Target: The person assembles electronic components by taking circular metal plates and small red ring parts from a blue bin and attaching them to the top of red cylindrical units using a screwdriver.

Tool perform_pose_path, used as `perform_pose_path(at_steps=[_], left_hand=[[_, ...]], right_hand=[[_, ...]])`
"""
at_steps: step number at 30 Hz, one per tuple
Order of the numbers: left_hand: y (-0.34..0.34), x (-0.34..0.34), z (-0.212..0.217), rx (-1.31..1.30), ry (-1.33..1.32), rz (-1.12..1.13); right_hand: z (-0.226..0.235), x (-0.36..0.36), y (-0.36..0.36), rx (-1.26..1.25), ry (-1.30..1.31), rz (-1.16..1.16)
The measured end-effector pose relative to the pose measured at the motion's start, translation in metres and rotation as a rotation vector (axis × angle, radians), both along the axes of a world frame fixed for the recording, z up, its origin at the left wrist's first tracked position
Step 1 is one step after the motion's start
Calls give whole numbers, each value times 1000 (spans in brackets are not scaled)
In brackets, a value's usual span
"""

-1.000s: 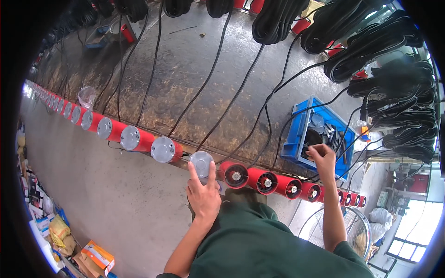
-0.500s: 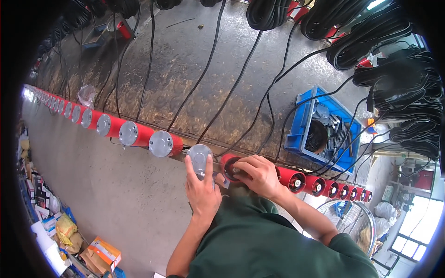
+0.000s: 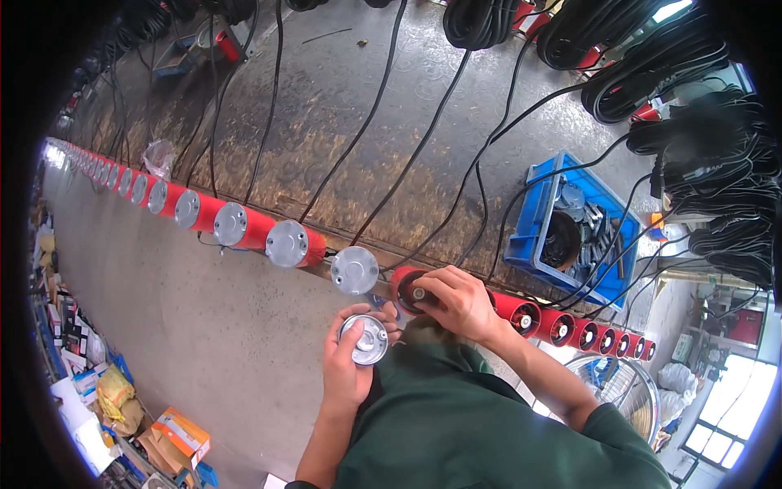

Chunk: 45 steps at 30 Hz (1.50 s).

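Observation:
My left hand (image 3: 346,371) grips a round silver metal end cap (image 3: 371,345), thumb across its recessed inner face, which is turned up. Close by, my right hand (image 3: 461,306) bends over the open end of a red cylinder (image 3: 399,284). Its fingers are closed together beside a small round shaft end (image 3: 419,293) inside that cylinder; whatever they pinch is hidden. Just left of this cylinder, a fitted silver cap (image 3: 355,270) covers the end of the neighbouring one. A bluish piece shows behind my left fingers, too small to name.
Capped red cylinders (image 3: 259,228) line the bench edge leftward; open-ended ones (image 3: 526,316) continue right. Black cables run across the worn bench (image 3: 326,122) to coiled bundles (image 3: 652,65). A blue crate (image 3: 521,236) holds metal parts. A fan (image 3: 623,387) stands at right.
My left hand has drawn back from the fitted cap toward my body and now shows an end cap, inner face up. My right hand stays at the open cylinder, its fingers slightly shifted.

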<state>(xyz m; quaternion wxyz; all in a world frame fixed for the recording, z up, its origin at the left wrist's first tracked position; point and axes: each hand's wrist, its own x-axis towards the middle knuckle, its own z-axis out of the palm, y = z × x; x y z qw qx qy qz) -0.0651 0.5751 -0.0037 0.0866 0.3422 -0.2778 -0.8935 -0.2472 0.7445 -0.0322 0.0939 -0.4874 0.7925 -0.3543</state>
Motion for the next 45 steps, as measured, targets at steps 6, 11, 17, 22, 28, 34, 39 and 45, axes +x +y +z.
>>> perform_pose_path(at_steps=[6,11,17,22,28,34,39,45], left_hand=[[12,2,-10,235,60,66],[24,2,-12,391,14,77],[24,0,0,360,-94,-226],[29,-8,-3,-822,-226,-421],[23,-42,-27,-1353,39,-253],[25,-45,-48,-1250,154,-245],[32,-44,-47,-1293,102,-216],[39,-48,-47,-1278,93,-188]], right_hand=[[34,13,3,-93,0,-53],[53,33,7,-75,100,223],[43,31,24,-170,-108,73],[40,10,28,58,-921,-425],[37,-11,12,231,-848,-349],[35,-17,12,206,-850,-288],[43,-29,13,319,-779,-239],[15,-35,29,180,-319,-96]])
